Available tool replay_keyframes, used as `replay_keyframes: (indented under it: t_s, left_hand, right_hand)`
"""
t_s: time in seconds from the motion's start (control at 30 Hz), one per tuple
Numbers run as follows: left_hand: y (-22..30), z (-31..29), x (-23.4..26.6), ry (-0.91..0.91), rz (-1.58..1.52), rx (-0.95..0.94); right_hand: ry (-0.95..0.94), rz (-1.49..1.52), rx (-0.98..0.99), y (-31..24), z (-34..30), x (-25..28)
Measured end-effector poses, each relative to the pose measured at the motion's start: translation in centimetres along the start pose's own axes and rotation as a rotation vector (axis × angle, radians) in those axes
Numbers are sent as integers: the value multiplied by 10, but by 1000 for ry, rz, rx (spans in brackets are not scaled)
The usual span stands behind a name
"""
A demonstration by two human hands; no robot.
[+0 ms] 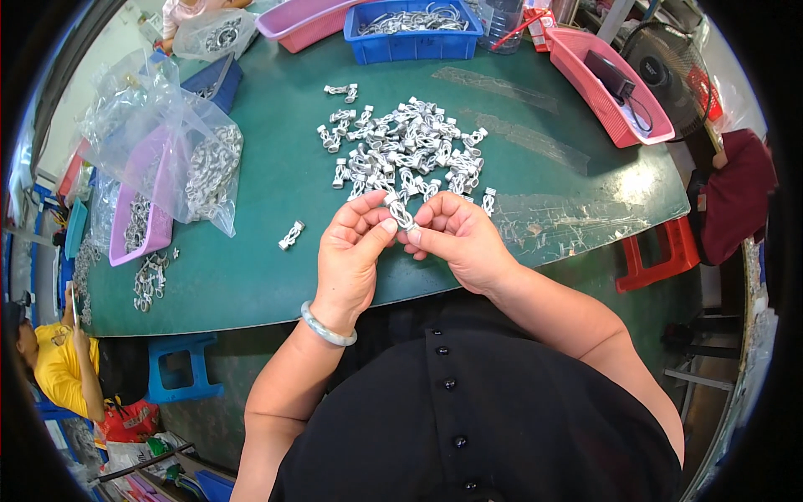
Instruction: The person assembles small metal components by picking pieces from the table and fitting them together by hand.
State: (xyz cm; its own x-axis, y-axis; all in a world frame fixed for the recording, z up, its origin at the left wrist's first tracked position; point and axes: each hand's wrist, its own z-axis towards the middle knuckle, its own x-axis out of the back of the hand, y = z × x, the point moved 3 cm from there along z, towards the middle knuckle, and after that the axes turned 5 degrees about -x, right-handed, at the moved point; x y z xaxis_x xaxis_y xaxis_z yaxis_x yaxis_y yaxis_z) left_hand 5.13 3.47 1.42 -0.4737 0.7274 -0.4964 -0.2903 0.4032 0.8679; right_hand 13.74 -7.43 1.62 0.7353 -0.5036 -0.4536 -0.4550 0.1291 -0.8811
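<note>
A short, looped grey-and-white cable (401, 213) is held between my two hands, just in front of the pile. My left hand (355, 249) pinches its upper left end between thumb and fingers. At its lower right end, the thumb and fingertips of my right hand (467, 244) are closed on it. Beyond my fingers lies a loose pile of similar looped cables (410, 138) on the green table (276, 159). One single looped cable (291, 235) rests apart, left of my left hand.
A blue bin (414, 48) of grey parts stands at the back. Pink baskets (611, 92) flank it. At left are a lilac basket (125, 219), a clear bag of parts (209, 171) and scattered grey pieces (150, 280). A person in yellow (65, 368) sits at far left.
</note>
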Motion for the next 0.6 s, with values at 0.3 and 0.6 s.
replay_keyframes:
  t_s: [0.3,0.6]
  left_hand:
    - [1,-1,-1,-10,-14,-4]
    - [0,0,-1,-2,-4,-12]
  right_hand:
    - [-5,9,-3,-1,-1,-2]
    - [10,-43,45,0,-1,-4]
